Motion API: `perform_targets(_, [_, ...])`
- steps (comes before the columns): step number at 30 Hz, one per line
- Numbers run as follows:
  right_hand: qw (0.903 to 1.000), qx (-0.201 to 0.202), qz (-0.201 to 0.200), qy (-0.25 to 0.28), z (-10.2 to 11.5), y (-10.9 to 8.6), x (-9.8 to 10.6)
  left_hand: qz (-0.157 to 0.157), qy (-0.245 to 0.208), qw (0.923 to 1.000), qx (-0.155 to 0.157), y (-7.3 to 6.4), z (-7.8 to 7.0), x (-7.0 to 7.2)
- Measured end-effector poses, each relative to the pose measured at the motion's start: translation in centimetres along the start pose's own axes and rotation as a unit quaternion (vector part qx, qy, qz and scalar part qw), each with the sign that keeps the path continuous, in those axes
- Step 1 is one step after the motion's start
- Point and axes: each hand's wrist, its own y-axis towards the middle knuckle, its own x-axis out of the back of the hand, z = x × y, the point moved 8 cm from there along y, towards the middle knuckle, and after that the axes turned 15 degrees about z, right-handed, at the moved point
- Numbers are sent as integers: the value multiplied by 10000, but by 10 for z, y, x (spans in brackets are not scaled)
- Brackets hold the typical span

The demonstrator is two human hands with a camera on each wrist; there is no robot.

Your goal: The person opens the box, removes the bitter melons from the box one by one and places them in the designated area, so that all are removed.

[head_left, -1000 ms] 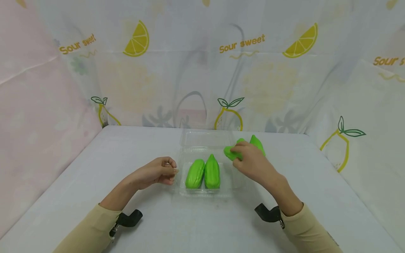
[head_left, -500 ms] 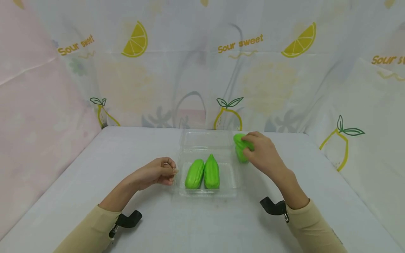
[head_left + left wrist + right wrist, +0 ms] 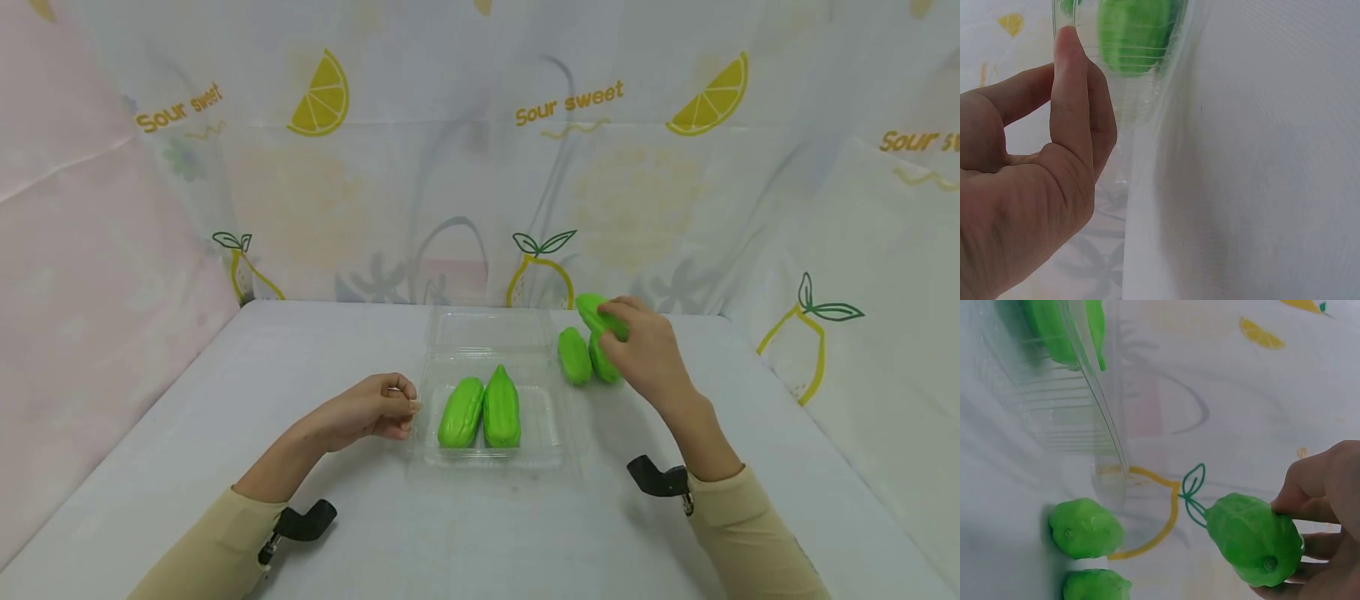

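While the left hand (image 3: 375, 408) pinches the left edge of the clear plastic box (image 3: 542, 417), the right hand (image 3: 647, 346) holds a green, ridged vegetable (image 3: 591, 310) raised off the white counter (image 3: 480, 542), to the right of the box. The left grip is closed on that thin edge — the left wrist view shows a fingertip pressed right against it. The right grip is grasping the raised vegetable between thumb and fingers, and from the right wrist it appears well apart from the box.

Inside the box two more green pieces lie side by side, the left piece (image 3: 461, 414) leaning slightly and the pointed piece (image 3: 502, 410) beside it with its tip away from the person. The box's lid (image 3: 491, 329) is folded open towards the patterned cloth (image 3: 420, 183) behind. Just right of the box, on the counter, rest another pair — a nearer-to-box vegetable (image 3: 574, 357) and an outer vegetable (image 3: 602, 362), the latter partly covered by the right hand. Both forearms wear beige sleeves (image 3: 213, 542) with black fittings (image 3: 306, 522) at the wrists.
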Motion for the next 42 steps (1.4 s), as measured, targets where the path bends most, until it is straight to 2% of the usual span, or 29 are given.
perform_targets(17, [9978,-468,-413,230,-48,1,1,32,-17,10000,-44,0,-1,-1])
perform_targets(27, [9960,-746,-371,324,-73,1,-9,38,-4,10000,-43,0,0,-1])
perform_targets(34, [9951,-846,-380,340,-83,0,-12,23,26,10000,-45,1,0,0])
perform_targets(42, [9935,-1068,-144,359,-94,-3,-20,6,29,10000,-18,0,0,0])
